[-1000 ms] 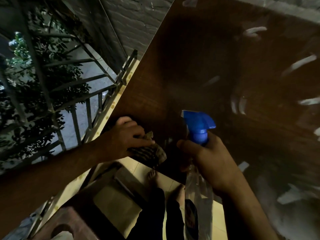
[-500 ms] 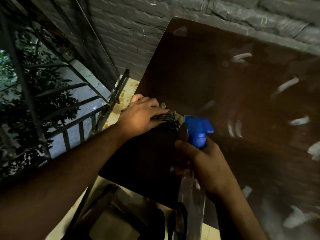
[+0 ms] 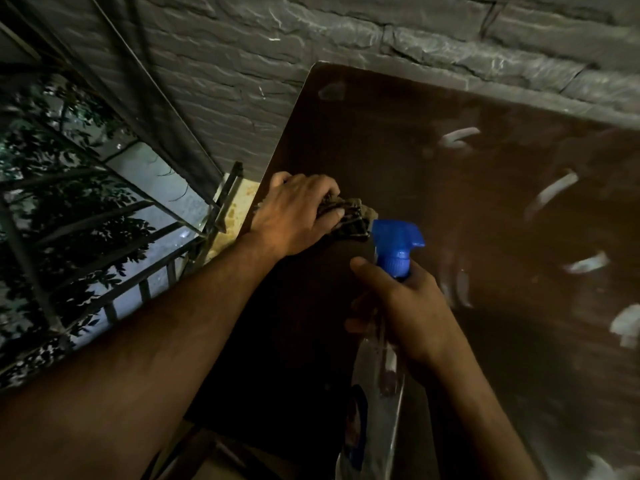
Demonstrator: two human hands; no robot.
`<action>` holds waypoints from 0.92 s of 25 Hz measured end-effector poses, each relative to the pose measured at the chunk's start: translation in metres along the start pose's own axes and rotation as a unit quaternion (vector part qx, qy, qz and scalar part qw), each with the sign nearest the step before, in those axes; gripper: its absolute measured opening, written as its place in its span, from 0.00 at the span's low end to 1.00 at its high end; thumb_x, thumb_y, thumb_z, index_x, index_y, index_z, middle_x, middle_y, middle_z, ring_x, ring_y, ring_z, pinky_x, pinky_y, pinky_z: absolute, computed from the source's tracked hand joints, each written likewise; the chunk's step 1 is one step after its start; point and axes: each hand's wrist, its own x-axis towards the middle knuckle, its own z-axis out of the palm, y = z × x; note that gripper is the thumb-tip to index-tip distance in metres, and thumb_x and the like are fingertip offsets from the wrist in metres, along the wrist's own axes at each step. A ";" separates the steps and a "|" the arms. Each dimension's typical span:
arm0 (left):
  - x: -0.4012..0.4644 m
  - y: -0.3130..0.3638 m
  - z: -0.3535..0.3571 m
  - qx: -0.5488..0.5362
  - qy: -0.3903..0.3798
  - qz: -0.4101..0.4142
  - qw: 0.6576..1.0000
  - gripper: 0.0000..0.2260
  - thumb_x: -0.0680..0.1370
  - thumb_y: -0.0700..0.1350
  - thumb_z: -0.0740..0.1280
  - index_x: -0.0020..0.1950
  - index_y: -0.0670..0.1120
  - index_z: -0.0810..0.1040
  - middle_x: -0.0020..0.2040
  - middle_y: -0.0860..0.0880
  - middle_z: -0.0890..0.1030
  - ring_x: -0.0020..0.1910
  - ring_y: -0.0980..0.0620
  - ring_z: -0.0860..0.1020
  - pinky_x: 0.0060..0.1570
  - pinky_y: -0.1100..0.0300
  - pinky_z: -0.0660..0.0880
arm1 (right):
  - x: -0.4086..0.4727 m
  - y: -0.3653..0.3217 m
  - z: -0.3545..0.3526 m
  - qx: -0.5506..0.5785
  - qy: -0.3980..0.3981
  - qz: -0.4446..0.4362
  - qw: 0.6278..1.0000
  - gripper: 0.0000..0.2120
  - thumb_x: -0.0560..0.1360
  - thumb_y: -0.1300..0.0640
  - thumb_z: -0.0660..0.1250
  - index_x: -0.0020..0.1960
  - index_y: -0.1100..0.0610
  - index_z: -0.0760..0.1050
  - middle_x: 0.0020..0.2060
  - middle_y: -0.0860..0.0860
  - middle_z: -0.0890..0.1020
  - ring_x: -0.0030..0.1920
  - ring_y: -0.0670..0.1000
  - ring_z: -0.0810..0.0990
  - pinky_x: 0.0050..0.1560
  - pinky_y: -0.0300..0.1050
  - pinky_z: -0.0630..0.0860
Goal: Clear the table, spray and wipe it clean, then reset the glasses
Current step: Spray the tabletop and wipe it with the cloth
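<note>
bottle label (image 3: 356,434) blurred, no readable text

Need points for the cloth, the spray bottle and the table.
cloth (image 3: 353,216), head view, bunched part past the fingers
spray bottle (image 3: 393,242), head view, blue trigger head
table (image 3: 433,188), head view, bare brown top

The single head-worn camera looked steeply down and forward, close over the dark table (image 3: 398,161), with a brick wall (image 3: 311,39) far and railing (image 3: 114,244) left.

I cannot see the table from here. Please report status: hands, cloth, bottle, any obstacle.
Left hand grips cloth on table. Right hand holds spray bottle. No glasses or obstacle visible.
</note>
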 end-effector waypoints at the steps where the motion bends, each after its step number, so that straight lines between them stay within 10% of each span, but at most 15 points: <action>1: 0.009 0.002 0.000 0.003 0.003 -0.005 1.000 0.18 0.76 0.62 0.52 0.57 0.54 0.69 0.54 0.53 0.78 0.54 0.53 0.74 0.64 0.50 0.57 | 0.007 -0.005 -0.004 -0.002 0.002 -0.004 1.000 0.08 0.75 0.48 0.69 0.51 0.47 0.73 0.40 0.56 0.83 0.35 0.53 0.84 0.39 0.50 0.83; 5: 0.048 0.006 0.006 0.049 0.029 -0.049 0.997 0.19 0.79 0.62 0.47 0.55 0.53 0.70 0.51 0.52 0.77 0.52 0.53 0.74 0.62 0.50 0.60 | 0.030 -0.027 -0.021 0.000 0.011 -0.011 1.000 0.10 0.75 0.49 0.70 0.52 0.50 0.73 0.38 0.55 0.83 0.34 0.54 0.84 0.46 0.61 0.83; 13: 0.110 -0.009 0.010 0.042 0.046 -0.082 0.995 0.12 0.79 0.59 0.56 0.52 0.53 0.71 0.49 0.54 0.77 0.52 0.51 0.74 0.60 0.49 0.61 | 0.065 -0.061 -0.055 -0.005 0.005 -0.005 1.000 0.11 0.76 0.50 0.69 0.53 0.53 0.73 0.47 0.65 0.83 0.38 0.59 0.84 0.30 0.43 0.81; 23: 0.213 -0.010 0.012 0.065 0.050 -0.106 0.991 0.14 0.79 0.60 0.57 0.53 0.51 0.72 0.51 0.49 0.79 0.54 0.47 0.75 0.58 0.48 0.62 | 0.112 -0.101 -0.080 0.039 0.034 -0.009 0.999 0.12 0.75 0.51 0.70 0.54 0.55 0.74 0.37 0.56 0.80 0.36 0.55 0.81 0.44 0.60 0.84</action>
